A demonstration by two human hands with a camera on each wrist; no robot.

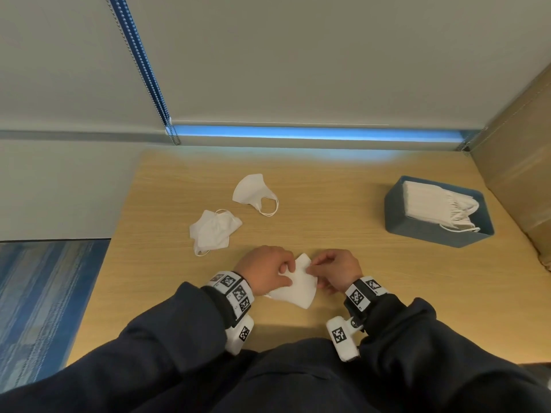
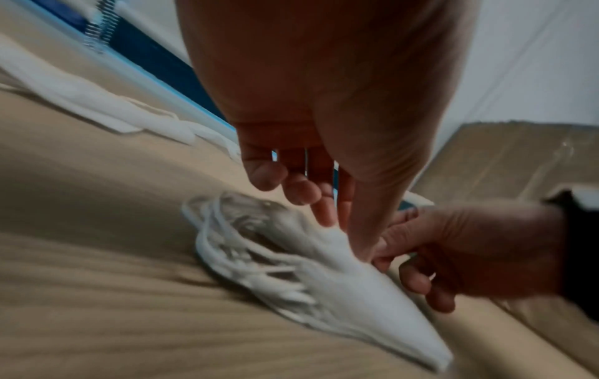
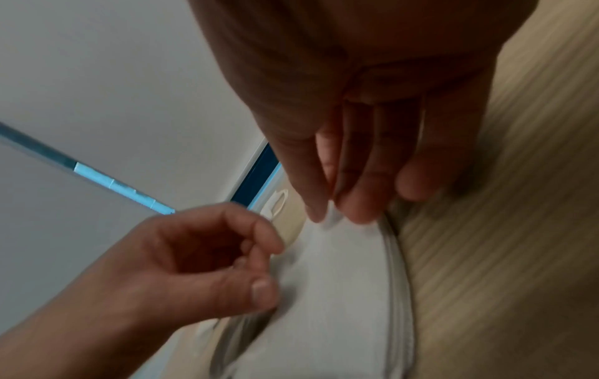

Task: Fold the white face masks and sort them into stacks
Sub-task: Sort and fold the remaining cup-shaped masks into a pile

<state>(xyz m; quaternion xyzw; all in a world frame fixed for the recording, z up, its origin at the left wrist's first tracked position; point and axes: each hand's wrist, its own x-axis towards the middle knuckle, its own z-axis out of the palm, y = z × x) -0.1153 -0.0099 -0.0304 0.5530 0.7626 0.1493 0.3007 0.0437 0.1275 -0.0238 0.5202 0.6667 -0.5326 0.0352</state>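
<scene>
Masks are what we have on our wooden table (image 1: 343, 210), and we go from the biggest thing down. Against the right edge of the table we see a cardboard box (image 1: 518, 162). Just in front of it stands our blue tray (image 1: 423, 231), holding a stack of folded masks (image 1: 432, 204) with the ear loops hanging toward its right end. On the left side we have a crumpled mask (image 1: 213, 231) and, just behind it, a folded mask (image 1: 253, 192), the two lying apart. At the near edge, between our hands, we hold the mask in hand (image 1: 298, 283) low over the table. Our left hand (image 1: 264, 272) pinches its left edge with curled fingers; our right hand (image 1: 337, 271) pinches its upper right edge between thumb and fingertips (image 3: 356, 205).
</scene>
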